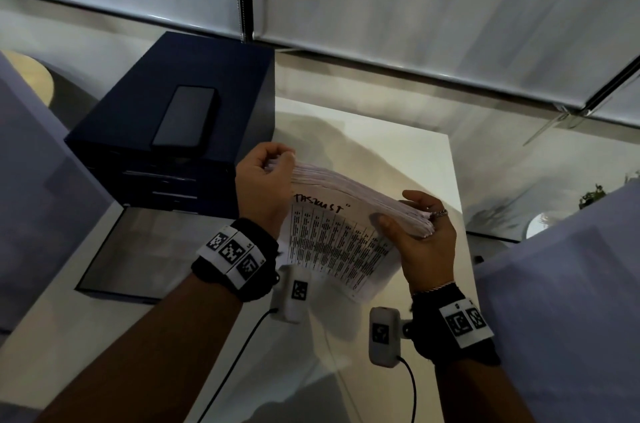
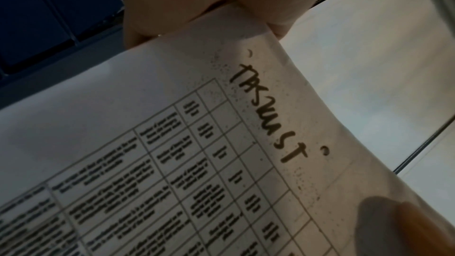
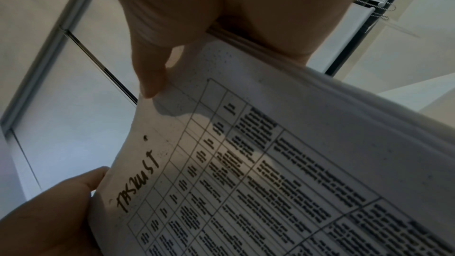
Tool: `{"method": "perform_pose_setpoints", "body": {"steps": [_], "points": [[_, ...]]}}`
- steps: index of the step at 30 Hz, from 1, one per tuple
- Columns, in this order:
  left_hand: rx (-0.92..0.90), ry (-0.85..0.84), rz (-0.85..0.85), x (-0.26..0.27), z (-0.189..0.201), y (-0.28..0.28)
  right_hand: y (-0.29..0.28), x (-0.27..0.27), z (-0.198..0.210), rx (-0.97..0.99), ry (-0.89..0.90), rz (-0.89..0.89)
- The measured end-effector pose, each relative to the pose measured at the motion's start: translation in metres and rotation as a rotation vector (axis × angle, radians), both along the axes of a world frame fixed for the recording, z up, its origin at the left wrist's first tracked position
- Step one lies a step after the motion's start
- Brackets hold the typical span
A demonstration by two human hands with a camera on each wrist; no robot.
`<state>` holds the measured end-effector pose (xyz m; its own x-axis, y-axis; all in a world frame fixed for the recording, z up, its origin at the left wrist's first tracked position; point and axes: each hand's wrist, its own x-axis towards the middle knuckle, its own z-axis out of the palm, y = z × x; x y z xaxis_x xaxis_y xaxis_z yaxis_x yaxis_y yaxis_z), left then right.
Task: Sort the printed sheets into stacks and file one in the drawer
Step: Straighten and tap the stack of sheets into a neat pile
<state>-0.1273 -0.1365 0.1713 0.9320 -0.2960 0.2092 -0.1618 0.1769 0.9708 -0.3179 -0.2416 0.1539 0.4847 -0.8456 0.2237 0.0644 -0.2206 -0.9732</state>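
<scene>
Printed sheets [image 1: 349, 211] are held as one thick bundle above the white table [image 1: 408, 152], gripped at opposite ends by the left hand [image 1: 265, 185] and right hand [image 1: 420, 232], so no stacks are laid out and the open bottom drawer [image 1: 138, 251] of the dark cabinet [image 1: 180, 117] is judged unfilled.

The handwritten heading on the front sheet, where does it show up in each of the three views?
Head: handwritten heading centre, between both hands.
Left wrist: heading right of centre, running diagonally.
Right wrist: heading lower left, above the left hand.
Shared landmark: the printed table beside it.
</scene>
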Motion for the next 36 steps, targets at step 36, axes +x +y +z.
{"method": "perform_pose_setpoints", "body": {"steps": [36], "points": [[0.121, 0.051, -0.560, 0.004, -0.063, 0.049, -0.004, 0.004, 0.001, 0.099, -0.202, -0.010]]}}
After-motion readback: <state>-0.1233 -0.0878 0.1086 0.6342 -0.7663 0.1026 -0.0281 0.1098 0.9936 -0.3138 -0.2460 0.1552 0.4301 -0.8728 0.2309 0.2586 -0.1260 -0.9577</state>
